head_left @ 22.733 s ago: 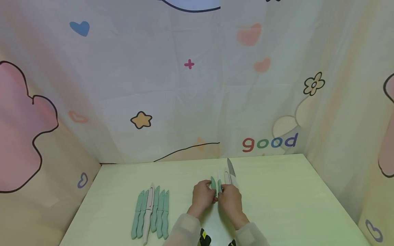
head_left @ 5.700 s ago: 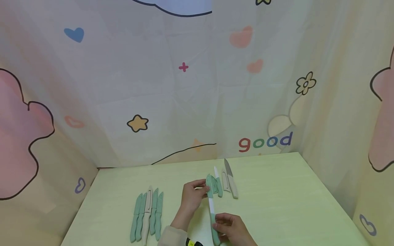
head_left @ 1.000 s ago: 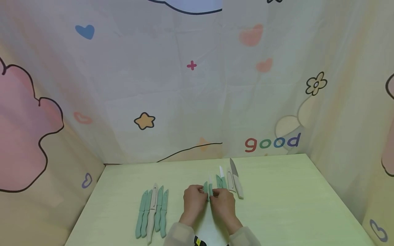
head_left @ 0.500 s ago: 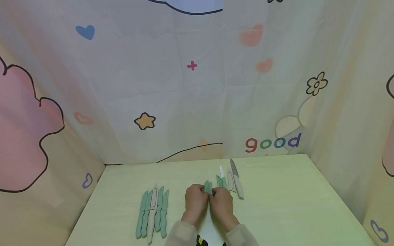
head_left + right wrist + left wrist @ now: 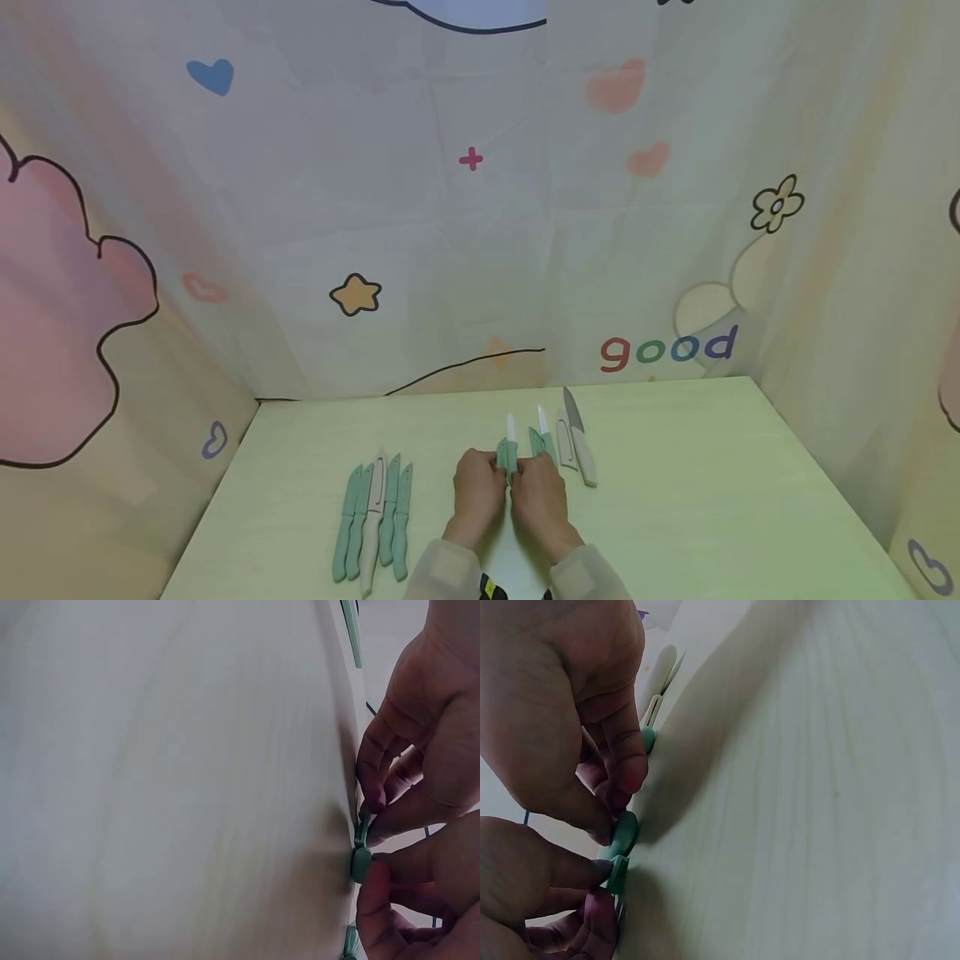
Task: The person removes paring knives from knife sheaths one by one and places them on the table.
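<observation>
My left hand (image 5: 477, 492) pinches a green blade sheath (image 5: 502, 454) between thumb and fingers. Right beside it, my right hand (image 5: 542, 500) pinches the green handle of a paring knife (image 5: 512, 452), its white blade bare and pointing away from me. Sheath and knife lie side by side, low over the table. Seen from the left wrist, the sheath's end (image 5: 617, 875) sits close to the rounded knife handle (image 5: 625, 834). In the right wrist view the handle's end (image 5: 361, 865) shows at the right fingertips, with the sheath (image 5: 364, 827) just above.
Just right of the hands lie another green sheath (image 5: 536, 441) with its bare knife (image 5: 546, 429), then a cream sheath (image 5: 566, 442) and a large cream-handled knife (image 5: 581, 446). To the left, several sheathed green knives (image 5: 345, 529) flank a cream one (image 5: 371, 533) on the table (image 5: 712, 500).
Since 5.7 s ago the knife has come out of its sheath. Over the last second, sheath and knife have been drawn together side by side. Since 22.7 s ago, the left row has one green knife fewer.
</observation>
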The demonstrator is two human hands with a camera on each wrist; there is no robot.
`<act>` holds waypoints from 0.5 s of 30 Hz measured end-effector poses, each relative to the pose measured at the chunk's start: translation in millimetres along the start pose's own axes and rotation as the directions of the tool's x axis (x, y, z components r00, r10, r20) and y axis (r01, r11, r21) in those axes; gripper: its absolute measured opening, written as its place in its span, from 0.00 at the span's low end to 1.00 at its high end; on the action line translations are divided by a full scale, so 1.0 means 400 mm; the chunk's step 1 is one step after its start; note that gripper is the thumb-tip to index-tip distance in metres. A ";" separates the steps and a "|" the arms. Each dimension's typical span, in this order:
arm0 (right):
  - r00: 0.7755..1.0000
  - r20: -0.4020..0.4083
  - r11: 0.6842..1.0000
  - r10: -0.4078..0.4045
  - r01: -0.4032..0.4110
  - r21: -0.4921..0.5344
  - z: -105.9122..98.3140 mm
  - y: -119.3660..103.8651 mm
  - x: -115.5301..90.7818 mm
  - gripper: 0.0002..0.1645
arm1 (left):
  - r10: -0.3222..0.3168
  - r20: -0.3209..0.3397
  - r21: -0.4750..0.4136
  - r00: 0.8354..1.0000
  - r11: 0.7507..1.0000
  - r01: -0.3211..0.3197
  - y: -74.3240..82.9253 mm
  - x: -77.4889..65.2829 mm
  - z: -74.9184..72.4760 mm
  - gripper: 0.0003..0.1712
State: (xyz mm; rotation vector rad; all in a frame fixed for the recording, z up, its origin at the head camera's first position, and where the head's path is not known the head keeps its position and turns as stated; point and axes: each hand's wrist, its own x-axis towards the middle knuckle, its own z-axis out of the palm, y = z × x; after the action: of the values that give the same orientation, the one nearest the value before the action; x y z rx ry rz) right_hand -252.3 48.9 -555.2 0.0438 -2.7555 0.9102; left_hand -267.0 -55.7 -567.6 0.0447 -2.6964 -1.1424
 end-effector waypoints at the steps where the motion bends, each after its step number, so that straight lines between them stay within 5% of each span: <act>1: 1.000 0.000 1.000 -0.006 0.006 0.002 0.000 0.000 0.000 0.08 | 0.010 -0.006 0.000 1.000 1.000 -0.010 -0.001 0.000 0.001 0.12; 11: 1.000 -0.006 1.000 0.000 0.001 0.017 -0.002 0.007 0.001 0.14 | 0.002 -0.002 -0.016 1.000 1.000 -0.002 0.003 -0.006 -0.007 0.10; 15: 1.000 -0.008 0.999 0.013 -0.012 0.050 -0.009 0.005 -0.001 0.08 | 0.013 -0.010 -0.021 1.000 1.000 -0.013 0.003 -0.008 -0.012 0.04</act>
State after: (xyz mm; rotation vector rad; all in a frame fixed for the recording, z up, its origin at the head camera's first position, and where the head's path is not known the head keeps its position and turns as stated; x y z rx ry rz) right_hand -251.4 52.7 -553.5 0.0314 -2.7278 0.9806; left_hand -262.9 -58.0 -563.8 0.0290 -2.6725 -1.1630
